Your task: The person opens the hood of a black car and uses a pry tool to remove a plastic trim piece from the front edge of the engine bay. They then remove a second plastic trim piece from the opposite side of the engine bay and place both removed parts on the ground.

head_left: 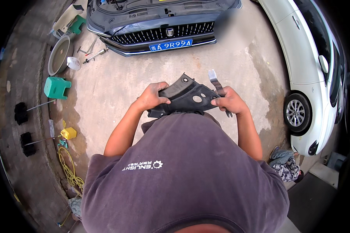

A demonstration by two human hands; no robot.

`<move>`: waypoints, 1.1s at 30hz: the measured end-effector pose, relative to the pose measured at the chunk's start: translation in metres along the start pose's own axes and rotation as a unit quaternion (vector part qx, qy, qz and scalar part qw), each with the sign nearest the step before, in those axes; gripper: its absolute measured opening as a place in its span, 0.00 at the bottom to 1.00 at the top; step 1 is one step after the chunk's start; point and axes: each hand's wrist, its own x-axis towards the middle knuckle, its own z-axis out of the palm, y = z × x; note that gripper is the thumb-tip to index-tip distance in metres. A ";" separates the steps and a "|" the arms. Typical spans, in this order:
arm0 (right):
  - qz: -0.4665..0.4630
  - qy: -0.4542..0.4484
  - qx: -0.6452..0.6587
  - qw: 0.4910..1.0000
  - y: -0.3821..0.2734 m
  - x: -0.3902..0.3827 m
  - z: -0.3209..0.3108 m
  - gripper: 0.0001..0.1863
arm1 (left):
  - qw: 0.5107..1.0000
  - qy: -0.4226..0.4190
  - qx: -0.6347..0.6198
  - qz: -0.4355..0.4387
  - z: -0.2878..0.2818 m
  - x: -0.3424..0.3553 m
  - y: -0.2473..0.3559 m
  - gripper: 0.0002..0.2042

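A black plastic car trim panel (182,101) with a few round holes is held up in front of my chest. My left hand (153,96) grips its left end, thumb on the near face. At the other end my right hand (232,102) pinches the panel's right corner. The same hand holds a metal pry tool (213,77), whose flat silver tip points away from me; its dark lower end shows below the fingers. The panel's lower edge is partly hidden by my shirt.
Ahead stands a dark car (163,33) with its hood raised. A white car (307,73) is parked at right, near a crouching or seated person (286,165). At left are a round basin (61,56), a green stool (56,87), a yellow container (69,133) and a coiled yellow hose (68,167).
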 end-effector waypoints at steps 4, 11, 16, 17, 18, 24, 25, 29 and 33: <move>-0.015 0.006 -0.015 1.000 -0.041 0.065 0.002 0.08 | 1.000 0.014 0.002 0.005 -0.068 0.045 -0.014 0.19; 0.007 0.004 -0.039 0.999 -0.099 0.162 -0.004 0.08 | 0.998 0.064 0.007 -0.011 -0.131 0.100 -0.047 0.16; 0.035 -0.026 0.016 0.999 -0.123 0.247 -0.031 0.06 | 0.993 0.111 0.035 -0.003 -0.168 0.159 -0.072 0.27; 0.040 -0.042 0.022 0.998 -0.119 0.272 -0.044 0.05 | 0.989 0.133 0.061 0.001 -0.177 0.173 -0.073 0.29; 0.040 -0.030 0.047 0.998 -0.118 0.294 -0.055 0.05 | 0.977 0.169 0.117 0.054 -0.188 0.188 -0.075 0.35; 0.008 0.036 0.242 0.970 -0.137 0.453 -0.139 0.07 | 0.927 0.350 0.111 -0.079 -0.257 0.265 -0.126 0.26; -0.002 0.054 0.264 0.963 -0.145 0.483 -0.159 0.06 | 0.924 0.343 0.119 -0.119 -0.266 0.271 -0.144 0.24; -0.035 0.066 0.375 0.924 -0.181 0.608 -0.223 0.05 | 0.913 0.250 0.061 -0.318 -0.278 0.264 -0.217 0.23; -0.024 0.084 0.376 0.922 -0.215 0.736 -0.265 0.10 | 0.860 0.283 0.016 -0.425 -0.245 0.226 -0.271 0.22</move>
